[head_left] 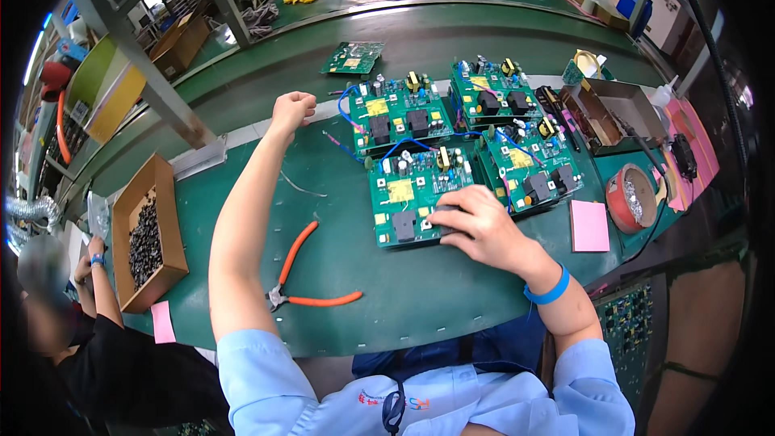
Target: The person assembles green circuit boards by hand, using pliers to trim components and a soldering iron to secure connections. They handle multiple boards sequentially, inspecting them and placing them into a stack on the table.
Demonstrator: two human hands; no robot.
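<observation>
carton (167, 210) far left | cutters (323, 301) left of boards (400, 191) | pink pad (589, 226) right

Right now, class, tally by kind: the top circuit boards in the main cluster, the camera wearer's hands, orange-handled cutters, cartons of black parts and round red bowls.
Top circuit boards: 4
Wearer's hands: 2
Orange-handled cutters: 1
Carton of black parts: 1
Round red bowl: 1
Total: 9

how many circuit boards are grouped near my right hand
4 visible: back-left board, back-right board, front-left board at your right hand, front-right board; more may be hidden underneath.
</observation>
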